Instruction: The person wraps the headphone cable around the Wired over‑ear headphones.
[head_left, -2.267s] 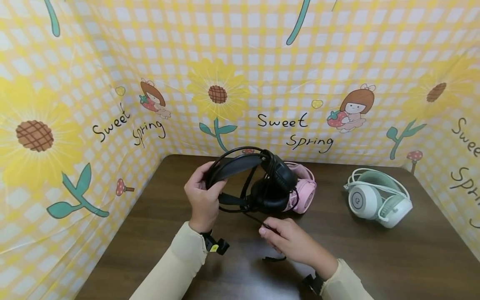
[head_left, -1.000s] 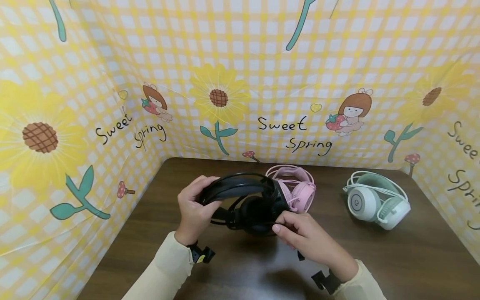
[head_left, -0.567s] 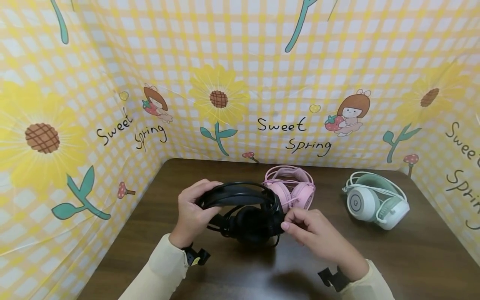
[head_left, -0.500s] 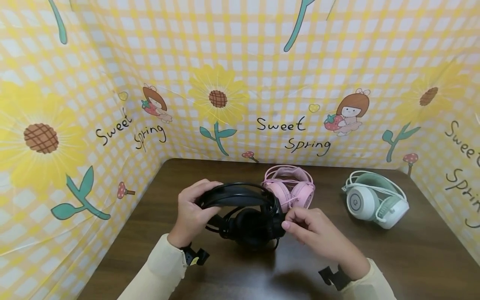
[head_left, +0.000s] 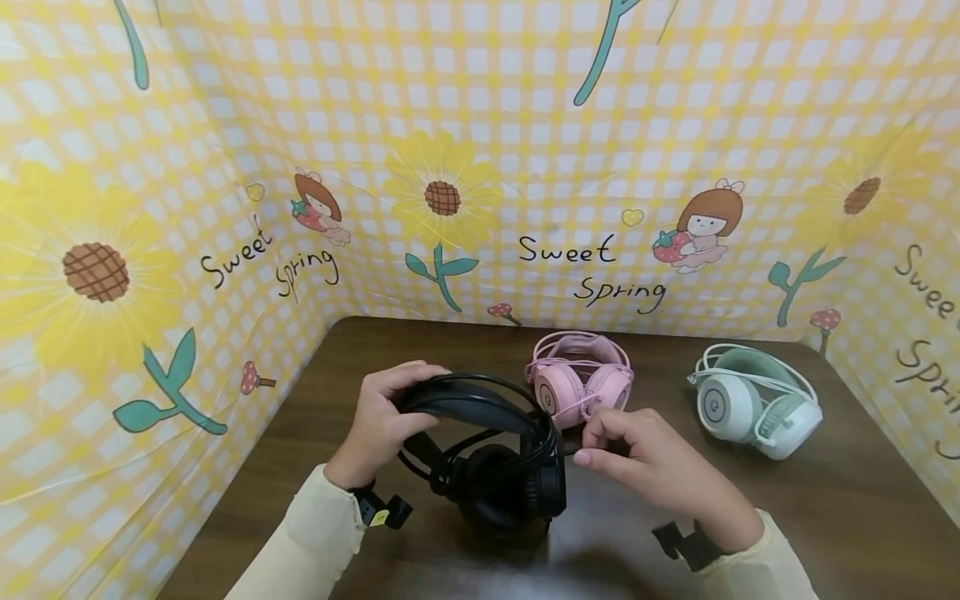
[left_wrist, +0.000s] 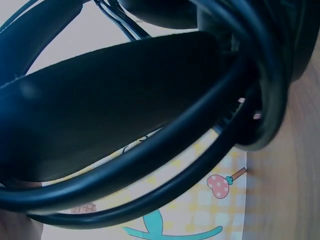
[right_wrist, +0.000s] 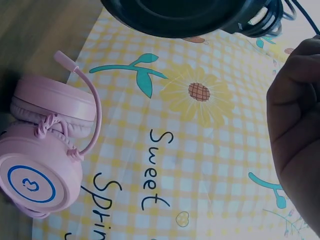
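Note:
Black headphones (head_left: 491, 492) are tilted above the table's middle in the head view, with black cable looped round the headband and earcups. My left hand (head_left: 382, 421) grips the headband at its left side, thumb below and fingers over it. Just right of the nearer earcup, my right hand (head_left: 652, 458) pinches a thin black cable (head_left: 568, 452) between thumb and forefinger. In the left wrist view the headband pad (left_wrist: 115, 100) and its outer tubes fill the frame. The right wrist view has a black earcup (right_wrist: 185, 15) at the top and my right hand at the right edge.
Behind the black pair sit pink headphones (head_left: 577, 379) with a microphone boom (right_wrist: 95, 110). White and mint-green headphones (head_left: 753, 404) stand at the right of the brown wooden table (head_left: 847, 508). A yellow checked cloth (head_left: 480, 100) hangs around the back and sides.
The black headphones have come down and towards me, uncovering the pink pair. My right hand has moved right, away from the earcup, with the cable. The loose cable end seen earlier is out of sight.

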